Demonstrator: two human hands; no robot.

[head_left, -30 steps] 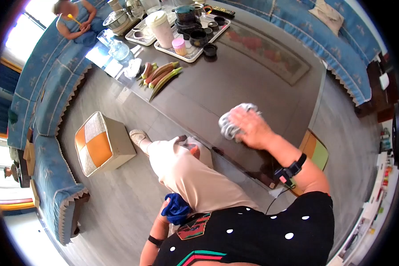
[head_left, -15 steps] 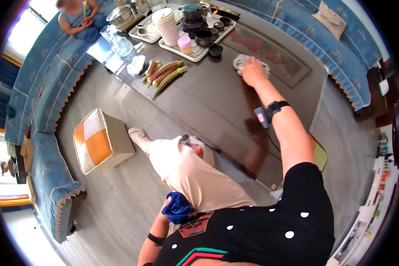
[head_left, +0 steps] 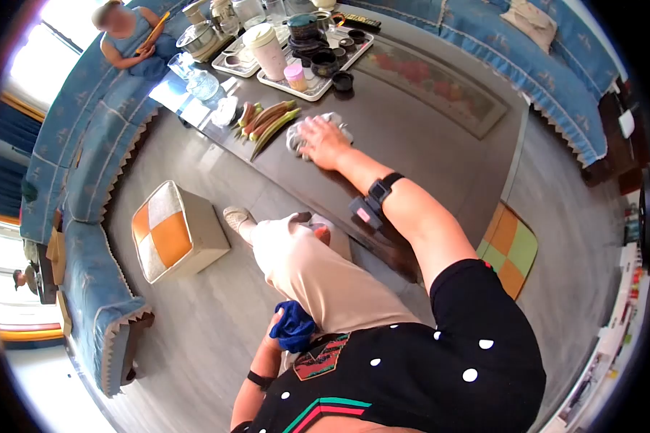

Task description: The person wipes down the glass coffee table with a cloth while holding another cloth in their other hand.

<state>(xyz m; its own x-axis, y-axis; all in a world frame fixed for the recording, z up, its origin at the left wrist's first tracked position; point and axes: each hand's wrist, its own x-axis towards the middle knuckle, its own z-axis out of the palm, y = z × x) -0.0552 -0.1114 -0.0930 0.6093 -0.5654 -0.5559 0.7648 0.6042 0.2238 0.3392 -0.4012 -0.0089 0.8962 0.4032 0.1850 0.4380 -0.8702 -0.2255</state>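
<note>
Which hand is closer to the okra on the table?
Right. The right hand is just beside the okra, on a grey-white cloth; the left hand is farther away, down by the beige trousers, holding a blue cloth.

My right hand (head_left: 326, 143) has swept the grey cloth (head_left: 296, 140) from beside the floral picture (head_left: 433, 90) leftward across the table (head_left: 419, 162) to just beside the okra (head_left: 270, 123). The seated person's (head_left: 123, 43) yellow object (head_left: 154, 33), upright half a second ago, now slants.
</note>
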